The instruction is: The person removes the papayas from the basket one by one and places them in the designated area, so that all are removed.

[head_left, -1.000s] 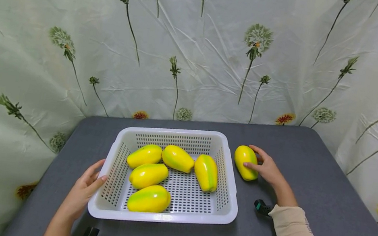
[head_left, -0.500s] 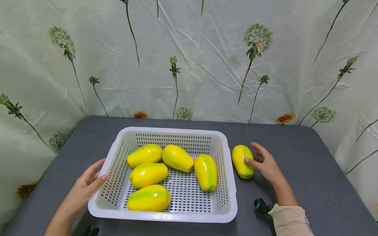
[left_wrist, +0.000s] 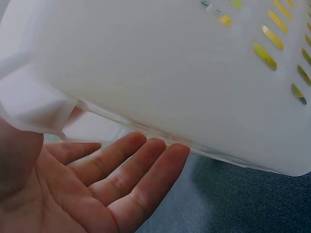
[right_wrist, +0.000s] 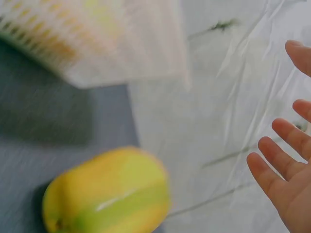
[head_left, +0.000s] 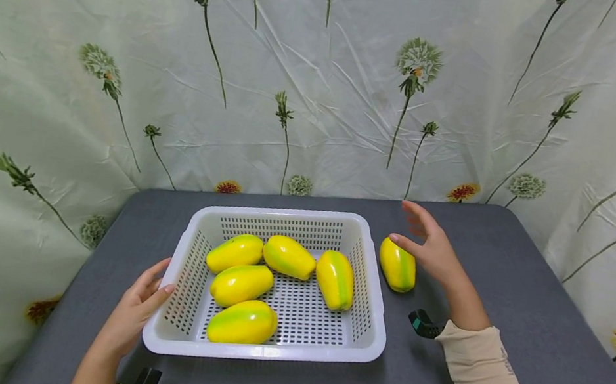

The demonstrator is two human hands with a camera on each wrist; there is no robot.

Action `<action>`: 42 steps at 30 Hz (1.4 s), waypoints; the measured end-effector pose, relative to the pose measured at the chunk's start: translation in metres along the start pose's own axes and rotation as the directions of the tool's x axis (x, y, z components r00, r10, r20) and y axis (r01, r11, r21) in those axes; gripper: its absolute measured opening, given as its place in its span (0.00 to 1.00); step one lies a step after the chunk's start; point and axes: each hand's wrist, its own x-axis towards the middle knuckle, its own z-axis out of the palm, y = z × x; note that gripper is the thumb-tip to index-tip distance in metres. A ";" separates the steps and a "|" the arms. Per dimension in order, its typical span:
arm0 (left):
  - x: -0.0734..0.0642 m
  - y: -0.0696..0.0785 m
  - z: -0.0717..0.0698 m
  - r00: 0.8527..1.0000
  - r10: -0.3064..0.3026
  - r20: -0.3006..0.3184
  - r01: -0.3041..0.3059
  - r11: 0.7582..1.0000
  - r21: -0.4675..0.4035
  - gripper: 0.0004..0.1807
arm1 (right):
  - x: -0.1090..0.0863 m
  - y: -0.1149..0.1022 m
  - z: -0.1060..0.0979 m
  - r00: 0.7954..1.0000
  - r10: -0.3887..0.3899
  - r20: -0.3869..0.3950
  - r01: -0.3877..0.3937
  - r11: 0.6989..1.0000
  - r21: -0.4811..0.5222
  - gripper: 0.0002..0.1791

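Note:
A white perforated plastic basket stands on the grey table with several yellow-green papayas lying in it. My left hand is at the basket's left side, thumb at the rim in the head view. The left wrist view shows its straight, relaxed fingers with their tips right at the basket's lower edge. One more papaya lies on the table just right of the basket. Over its far end hovers my right hand, fingers spread and holding nothing; its thumb overlaps the papaya in the head view.
The grey cloth-covered table has rounded far corners. Behind and beside it hangs a pale curtain printed with dandelions. Dark bands are worn on both wrists.
The right hand has let go of the papaya beside the basket, then risen and moved away toward the back. That papaya has shifted slightly left. The left hand and basket have stayed put.

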 end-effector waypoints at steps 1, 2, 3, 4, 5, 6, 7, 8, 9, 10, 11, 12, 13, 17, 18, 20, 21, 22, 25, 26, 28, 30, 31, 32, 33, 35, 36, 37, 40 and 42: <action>0.000 0.000 0.000 1.000 -0.001 0.000 0.001 1.000 -0.001 0.33 | 0.001 -0.006 0.001 1.000 -0.026 -0.002 0.026 1.000 0.005 0.38; 0.000 0.000 0.000 1.000 -0.003 0.000 0.003 1.000 -0.003 0.33 | 0.001 -0.012 0.001 0.999 -0.054 -0.002 0.054 0.998 0.011 0.38; 0.000 0.000 0.000 1.000 -0.004 0.001 0.004 1.000 -0.006 0.33 | 0.001 -0.022 0.002 0.997 -0.074 0.002 0.074 0.997 0.018 0.38; 0.000 0.000 0.000 1.000 -0.006 0.000 0.006 1.000 -0.005 0.33 | 0.000 -0.033 0.003 0.996 -0.094 0.005 0.094 0.995 0.024 0.37; 0.000 0.000 0.000 1.000 -0.006 0.001 0.006 1.000 -0.004 0.33 | 0.000 -0.043 0.005 0.994 -0.113 0.011 0.113 0.993 0.034 0.37; 0.000 0.000 0.000 1.000 -0.006 0.000 0.006 1.000 -0.003 0.33 | 0.001 -0.049 0.006 0.991 -0.131 0.017 0.130 0.991 0.036 0.37; 0.000 0.000 0.000 1.000 -0.006 0.001 0.006 1.000 -0.004 0.33 | 0.001 -0.055 0.008 0.989 -0.147 0.026 0.146 0.989 0.037 0.37; 0.000 0.000 0.000 1.000 -0.005 0.001 0.005 1.000 -0.005 0.33 | 0.002 -0.060 0.011 0.987 -0.159 0.036 0.157 0.987 0.043 0.37; 0.000 0.000 0.000 1.000 -0.003 0.002 0.003 1.000 -0.007 0.33 | 0.004 -0.064 0.013 0.985 -0.167 0.047 0.165 0.985 0.049 0.37; 0.000 0.000 0.000 1.000 -0.002 0.001 0.002 1.000 -0.005 0.33 | 0.006 -0.063 0.017 0.982 -0.181 0.055 0.178 0.983 0.047 0.37; 0.000 0.000 0.000 1.000 0.000 0.001 0.000 1.000 -0.006 0.33 | 0.009 -0.062 0.020 0.979 -0.192 0.066 0.189 0.981 0.046 0.37; 0.000 0.000 0.000 1.000 0.000 0.002 0.000 1.000 -0.007 0.33 | 0.011 -0.061 0.024 0.976 -0.204 0.076 0.201 0.979 0.043 0.37; 0.000 0.000 0.000 1.000 0.000 0.002 0.000 1.000 -0.008 0.33 | 0.012 -0.063 0.027 0.973 -0.212 0.087 0.209 0.977 0.043 0.37; 0.000 0.000 0.000 1.000 0.002 0.002 -0.002 1.000 -0.007 0.33 | 0.017 -0.070 0.042 0.962 -0.242 0.129 0.237 0.970 0.053 0.37; 0.001 0.000 0.000 1.000 0.004 0.003 -0.004 1.000 -0.008 0.33 | 0.018 -0.071 0.045 0.960 -0.244 0.140 0.237 0.969 0.063 0.37; 0.001 0.000 0.000 1.000 0.007 0.004 -0.007 1.000 -0.007 0.33 | 0.020 -0.071 0.052 0.957 -0.233 0.171 0.220 0.971 0.088 0.37; 0.001 0.000 0.000 1.000 0.008 0.004 -0.008 1.000 -0.007 0.33 | 0.020 -0.070 0.055 0.957 -0.219 0.189 0.203 0.974 0.099 0.37; 0.001 0.000 0.000 1.000 0.008 0.003 -0.008 1.000 -0.006 0.33 | 0.020 -0.069 0.058 0.957 -0.202 0.208 0.183 0.977 0.106 0.37; 0.000 0.000 0.000 1.000 0.002 -0.001 -0.002 1.000 -0.004 0.33 | 0.020 -0.068 0.065 0.954 -0.139 0.265 0.112 0.987 0.115 0.37; 0.000 -0.001 0.000 1.000 -0.001 -0.003 0.001 1.000 -0.003 0.33 | 0.020 -0.067 0.067 0.952 -0.119 0.281 0.089 0.989 0.115 0.37; 0.000 -0.001 0.000 1.000 -0.004 -0.009 0.004 1.000 0.000 0.33 | 0.020 -0.068 0.070 0.949 -0.084 0.305 0.052 0.992 0.111 0.37; 0.000 -0.001 0.000 1.000 -0.006 -0.014 0.006 1.000 0.004 0.33 | 0.019 -0.069 0.073 0.944 -0.053 0.324 0.022 0.995 0.099 0.37; 0.000 -0.001 0.000 1.000 -0.007 -0.017 0.007 1.000 0.006 0.33 | 0.019 -0.068 0.075 0.942 -0.041 0.334 0.011 0.996 0.091 0.37; 0.000 -0.001 0.000 1.000 -0.006 -0.020 0.006 1.000 0.008 0.33 | 0.019 -0.068 0.077 0.939 -0.027 0.343 -0.001 0.997 0.082 0.37; -0.001 -0.001 0.000 1.000 -0.006 -0.022 0.006 1.000 0.008 0.33 | 0.019 -0.068 0.079 0.936 -0.012 0.351 -0.014 0.997 0.072 0.37; -0.001 -0.001 -0.001 1.000 -0.005 -0.021 0.005 1.000 0.004 0.33 | 0.019 -0.066 0.084 0.931 0.019 0.366 -0.038 0.998 0.045 0.38; -0.001 -0.001 -0.001 1.000 -0.005 -0.020 0.005 1.000 0.001 0.33 | 0.019 -0.064 0.086 0.928 0.035 0.371 -0.052 0.998 0.036 0.38; -0.002 -0.001 0.000 1.000 -0.004 -0.017 0.004 1.000 -0.004 0.33 | 0.019 -0.063 0.088 0.926 0.049 0.374 -0.066 0.997 0.032 0.38; -0.002 0.000 0.000 1.000 0.003 -0.009 -0.003 1.000 -0.017 0.32 | 0.020 -0.060 0.093 0.919 0.092 0.383 -0.112 0.993 0.030 0.38; -0.002 0.000 0.000 1.000 0.002 -0.008 -0.002 1.000 -0.019 0.32 | 0.020 -0.059 0.095 0.914 0.119 0.387 -0.142 0.989 0.032 0.37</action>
